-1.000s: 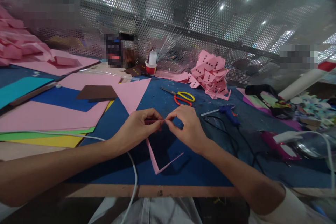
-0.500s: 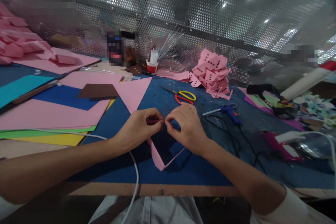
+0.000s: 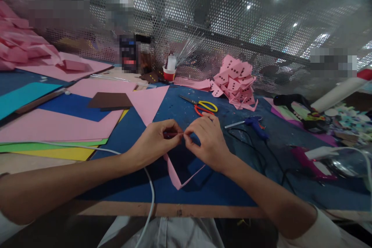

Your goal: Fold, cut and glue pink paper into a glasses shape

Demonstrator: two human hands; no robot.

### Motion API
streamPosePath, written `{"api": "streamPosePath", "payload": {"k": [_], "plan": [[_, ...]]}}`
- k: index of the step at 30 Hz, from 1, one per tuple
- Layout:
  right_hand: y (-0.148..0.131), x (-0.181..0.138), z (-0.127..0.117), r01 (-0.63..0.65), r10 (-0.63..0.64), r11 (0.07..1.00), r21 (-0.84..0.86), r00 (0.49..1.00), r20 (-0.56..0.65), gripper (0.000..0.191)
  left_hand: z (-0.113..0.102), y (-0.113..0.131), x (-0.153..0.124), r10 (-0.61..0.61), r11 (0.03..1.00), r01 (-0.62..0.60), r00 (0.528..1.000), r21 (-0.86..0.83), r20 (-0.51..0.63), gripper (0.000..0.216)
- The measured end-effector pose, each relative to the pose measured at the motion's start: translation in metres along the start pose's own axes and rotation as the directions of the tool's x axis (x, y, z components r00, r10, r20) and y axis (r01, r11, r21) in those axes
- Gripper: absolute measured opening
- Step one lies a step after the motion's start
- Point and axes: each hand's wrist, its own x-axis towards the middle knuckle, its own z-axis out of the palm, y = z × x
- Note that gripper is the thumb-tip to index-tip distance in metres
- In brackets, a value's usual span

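Over the blue table, my left hand [image 3: 162, 136] and my right hand [image 3: 205, 139] meet fingertip to fingertip, both closed in a pinch. Between them they hold a folded pink paper strip [image 3: 174, 176]. Its lower part hangs beneath my hands in a V shape, with one edge rising toward my right palm. The exact spot where the fingers grip is mostly hidden. Just beyond my right hand lie scissors [image 3: 200, 105] with yellow and red handles. A pink paper triangle [image 3: 149, 102] lies past my left hand.
A blue glue gun [image 3: 255, 127] with a black cable lies at right. Dotted pink pieces [image 3: 234, 81] are heaped behind, near a red and white cup [image 3: 169, 73]. Coloured sheets [image 3: 61, 126] cover the left side. A white cable [image 3: 150, 190] crosses the front edge [image 3: 203, 210].
My hands stay pinched together in nearly the same place. The hanging fold of the pink strip has shifted very slightly to the left. The view has moved a little.
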Motion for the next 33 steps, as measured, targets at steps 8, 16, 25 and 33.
{"api": "streamPosePath", "payload": {"k": [8,16,25,33], "plan": [[0.0001,0.001,-0.0012,-0.047,0.045,0.991,0.126,0.999,0.021,0.008,-0.0017,-0.0021,-0.0007,0.001,1.0,-0.001,1.0,0.014,-0.011,0.01],[0.0067,0.0033,-0.002,-0.352,0.299,0.777,0.521,0.936,0.187,0.011,-0.0016,-0.0014,-0.002,0.025,0.999,-0.025,1.0,0.042,-0.015,0.012],[0.0067,0.004,-0.0018,-0.405,0.312,0.716,0.569,0.914,0.257,0.008,-0.002,-0.0013,-0.0021,-0.002,1.0,0.002,1.0,0.014,0.004,0.015],[0.0074,0.0019,0.0014,-0.366,0.292,0.771,0.522,0.93,0.222,0.012,-0.0029,-0.0016,-0.0022,-0.017,1.0,0.017,1.0,0.016,0.012,0.014]]}}
